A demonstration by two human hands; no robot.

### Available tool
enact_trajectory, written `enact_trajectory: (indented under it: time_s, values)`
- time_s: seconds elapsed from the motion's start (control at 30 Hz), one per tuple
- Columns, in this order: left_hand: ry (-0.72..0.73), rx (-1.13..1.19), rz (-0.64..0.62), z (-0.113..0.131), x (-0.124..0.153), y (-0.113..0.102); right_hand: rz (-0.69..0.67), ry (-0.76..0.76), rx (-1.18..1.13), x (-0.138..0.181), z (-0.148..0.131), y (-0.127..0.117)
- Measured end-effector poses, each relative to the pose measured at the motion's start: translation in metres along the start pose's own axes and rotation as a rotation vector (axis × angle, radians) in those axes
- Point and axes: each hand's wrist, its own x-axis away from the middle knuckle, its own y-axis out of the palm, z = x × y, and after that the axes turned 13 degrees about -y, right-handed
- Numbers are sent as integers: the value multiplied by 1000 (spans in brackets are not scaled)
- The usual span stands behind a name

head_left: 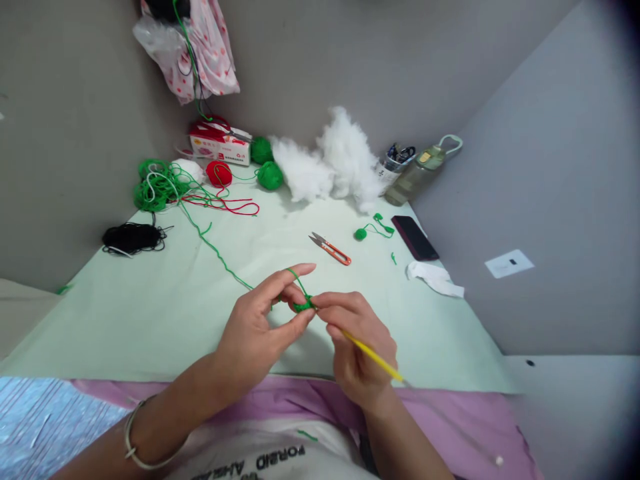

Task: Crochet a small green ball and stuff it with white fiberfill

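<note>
My left hand pinches a small green crochet piece between thumb and middle finger, with the green yarn strand looped over its raised index finger. My right hand grips a yellow crochet hook, its tip at the green piece. Both hands hover over the near part of a pale green table. The strand runs back to a tangle of green yarn at the far left.
Orange thread snips lie mid-table. Behind are a red yarn ball, green yarn balls, white stuffing, a box, a bottle, a dark phone, black yarn and a white cloth.
</note>
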Motion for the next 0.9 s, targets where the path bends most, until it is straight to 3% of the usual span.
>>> enact_trajectory:
  time_s: [0.07, 0.2, 0.37, 0.47, 0.53, 0.63, 0.73, 0.8, 0.9]
  values:
    - [-27, 44, -25, -1, 0, 0, 35, -24, 16, 1, 1, 1]
    - [-119, 179, -129, -3, -2, -5, 130, 77, -62, -1, 1, 1]
    - [-207, 334, -282, -4, -5, -10, 263, 342, -390, -8, 4, 1]
    - [-207, 338, -299, -5, -6, -10, 284, 450, -492, -9, 6, 2]
    - [-185, 293, -258, -5, -7, -10, 275, 456, -429, -9, 4, 1]
    - [-123, 171, -125, -4, -7, -7, 184, 322, -190, -6, -3, -1]
    - [-74, 81, -30, -1, -7, -4, 2, 58, 37, -3, -6, -4]
    - [-59, 63, -3, 0, -8, -2, -109, -77, 169, -1, -6, -5]
    - [-59, 79, -14, 0, -11, -4, -170, -138, 243, 0, -4, -5]
